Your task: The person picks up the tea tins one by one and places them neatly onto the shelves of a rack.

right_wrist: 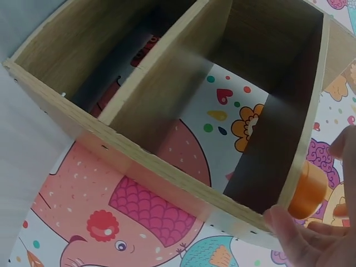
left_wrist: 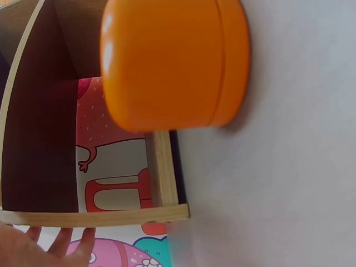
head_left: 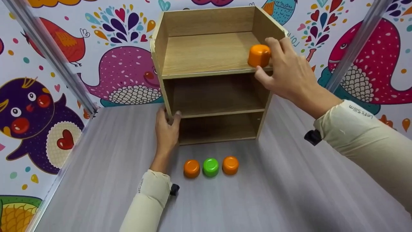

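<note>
A small wooden shelf unit with three levels stands against the patterned wall. On its top level, near the front right corner, sits a glossy orange rounded cylinder. My right hand is spread around that piece, thumb at the shelf's front edge and fingers beside it; in the right wrist view a gap shows between the raised finger and the orange cylinder. Low on the left side, my left hand holds the unit's side panel, thumb in front. The left wrist view shows its fingers against the panel's outer side.
On the grey table, in front of the unit, stand an orange cylinder, a green one and another orange one in a row. Cartoon-print walls with metal frame posts enclose the back and sides.
</note>
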Motion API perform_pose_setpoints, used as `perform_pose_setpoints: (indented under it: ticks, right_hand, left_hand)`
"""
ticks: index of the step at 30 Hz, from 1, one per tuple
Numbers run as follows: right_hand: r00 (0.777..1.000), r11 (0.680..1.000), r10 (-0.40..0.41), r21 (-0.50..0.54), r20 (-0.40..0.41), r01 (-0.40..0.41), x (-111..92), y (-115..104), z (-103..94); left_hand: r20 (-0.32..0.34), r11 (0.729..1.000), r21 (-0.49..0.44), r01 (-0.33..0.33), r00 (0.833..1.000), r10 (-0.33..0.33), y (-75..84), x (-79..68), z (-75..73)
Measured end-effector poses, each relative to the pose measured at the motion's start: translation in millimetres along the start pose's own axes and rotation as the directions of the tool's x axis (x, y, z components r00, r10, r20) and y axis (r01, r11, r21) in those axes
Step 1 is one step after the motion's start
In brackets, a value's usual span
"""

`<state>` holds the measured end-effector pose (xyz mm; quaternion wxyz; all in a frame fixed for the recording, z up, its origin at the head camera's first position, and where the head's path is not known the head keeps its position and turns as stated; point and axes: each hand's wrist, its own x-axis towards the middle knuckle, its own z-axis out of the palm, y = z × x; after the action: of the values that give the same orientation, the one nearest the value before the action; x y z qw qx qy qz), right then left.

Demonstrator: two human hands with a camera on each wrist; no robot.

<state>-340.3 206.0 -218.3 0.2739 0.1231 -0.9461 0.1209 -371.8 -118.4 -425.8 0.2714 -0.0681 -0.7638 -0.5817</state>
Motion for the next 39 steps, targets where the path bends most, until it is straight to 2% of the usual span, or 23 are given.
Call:
perform_pose_setpoints:
  ticks: [2,9,11,16,23,26,31,36,39]
  right_hand:
    - [1.0,1.0,-0.017,0.005,-0.019,0.017,-2.4,1.4,2.8]
    - [0.998,0.999,-0.028,0.033,-0.062,0.03,-15.5,3.7,9.3]
    - [0.998,0.998,-0.028,0.051,-0.063,0.031,-20.5,3.2,10.3]
    - [0.996,0.992,-0.052,0.108,-0.069,0.059,-32.7,1.0,13.7]
    - [0.993,0.984,-0.099,0.145,-0.066,0.108,-49.4,0.3,31.3]
    - [0.99,0.981,-0.125,0.144,-0.062,0.133,-59.2,2.9,42.2]
    - [0.985,0.976,-0.168,0.134,-0.048,0.173,-72.2,6.8,59.5]
    - [0.979,0.974,-0.205,0.089,-0.018,0.206,-78.9,7.6,72.6]
    - [0.972,0.97,-0.235,0.068,-0.009,0.235,-82.9,6.9,80.1]
  left_hand:
    - [0.001,1.0,-0.003,0.012,1.0,-0.012,3.5,-0.3,-0.6]
    - [0.015,0.999,-0.017,0.041,0.999,-0.04,38.5,-8.2,-5.0]
    - [0.02,0.999,-0.019,0.034,0.999,-0.033,40.7,-9.2,-4.4]
    - [0.022,0.999,-0.02,0.029,0.999,-0.028,39.4,-9.6,-3.3]
    - [0.009,1.0,0.02,0.012,1.0,-0.012,-0.5,0.2,-1.0]
    - [0.013,1.0,0.01,0.008,1.0,-0.008,-1.1,0.5,-1.1]
    - [0.009,1.0,-0.016,0.012,1.0,-0.011,5.0,-1.0,-1.5]
    - [0.012,0.999,-0.029,0.015,1.0,-0.015,29.3,-5.9,-5.1]
    - [0.022,0.999,-0.017,0.029,0.999,-0.029,37.4,-7.8,-6.0]
